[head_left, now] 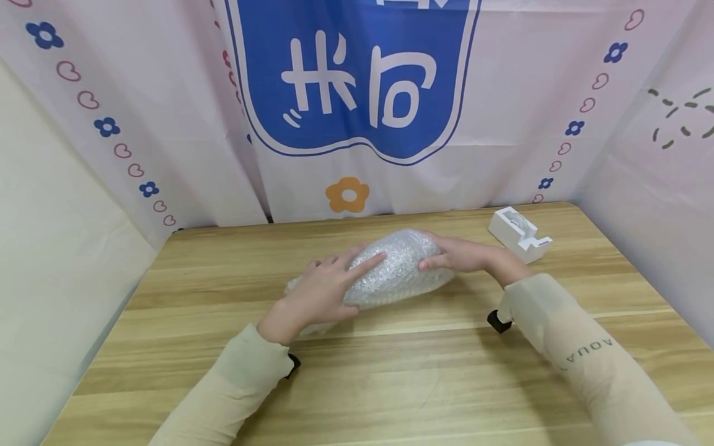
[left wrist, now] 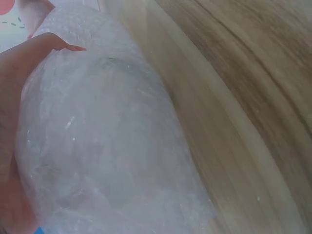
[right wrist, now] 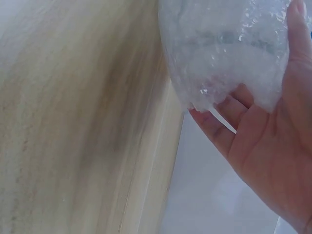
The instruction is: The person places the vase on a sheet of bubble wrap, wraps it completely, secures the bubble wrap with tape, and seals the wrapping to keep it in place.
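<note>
A bundle in clear bubble wrap is held slantwise over the middle of the table, its right end farther back. My left hand grips its left part, forefinger stretched across the top and thumb on the near side. At the other end, my right hand holds the bundle, with the thumb in front and the other fingers around the back. The right wrist view shows those fingers under the wrap's edge. Filling much of the left wrist view, the wrap blurs whatever is inside.
A white tape dispenser with a roll in it stands at the table's back right, behind the right forearm. The wooden table ends at a printed curtain at the back. Pale fabric walls flank both sides.
</note>
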`<state>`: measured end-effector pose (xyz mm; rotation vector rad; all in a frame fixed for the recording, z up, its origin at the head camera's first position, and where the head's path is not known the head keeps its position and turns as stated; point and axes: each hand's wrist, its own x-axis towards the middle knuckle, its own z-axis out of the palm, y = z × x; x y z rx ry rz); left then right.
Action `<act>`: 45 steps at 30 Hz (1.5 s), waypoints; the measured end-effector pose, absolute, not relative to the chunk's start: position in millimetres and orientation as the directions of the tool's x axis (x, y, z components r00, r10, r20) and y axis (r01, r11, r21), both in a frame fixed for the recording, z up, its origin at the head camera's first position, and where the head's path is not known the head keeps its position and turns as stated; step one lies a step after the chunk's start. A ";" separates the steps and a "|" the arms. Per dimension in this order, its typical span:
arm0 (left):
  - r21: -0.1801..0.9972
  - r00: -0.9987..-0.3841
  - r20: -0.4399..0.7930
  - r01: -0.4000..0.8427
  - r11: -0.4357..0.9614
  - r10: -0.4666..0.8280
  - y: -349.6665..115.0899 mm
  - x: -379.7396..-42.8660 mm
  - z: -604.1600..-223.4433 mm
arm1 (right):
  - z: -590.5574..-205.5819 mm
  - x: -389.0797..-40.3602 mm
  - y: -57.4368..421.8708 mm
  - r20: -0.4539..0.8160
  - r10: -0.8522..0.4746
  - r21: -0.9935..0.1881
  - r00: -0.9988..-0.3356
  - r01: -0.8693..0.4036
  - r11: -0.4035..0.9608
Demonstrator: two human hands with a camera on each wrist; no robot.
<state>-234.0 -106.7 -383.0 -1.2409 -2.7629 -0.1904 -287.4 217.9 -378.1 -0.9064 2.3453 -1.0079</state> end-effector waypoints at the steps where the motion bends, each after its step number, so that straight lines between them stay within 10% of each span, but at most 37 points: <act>1: 0.080 -0.669 0.141 0.742 0.665 0.729 -106.7 -233.6 -382.7 | -378.1 -288.5 217.5 -0.127 -0.712 -0.754 -0.691 -0.399 0.522; 45: -0.017 -0.770 0.185 0.618 0.786 0.610 -80.9 -205.5 -387.3 | -368.4 -304.3 227.2 -0.143 -0.644 -0.771 -0.751 -0.323 0.549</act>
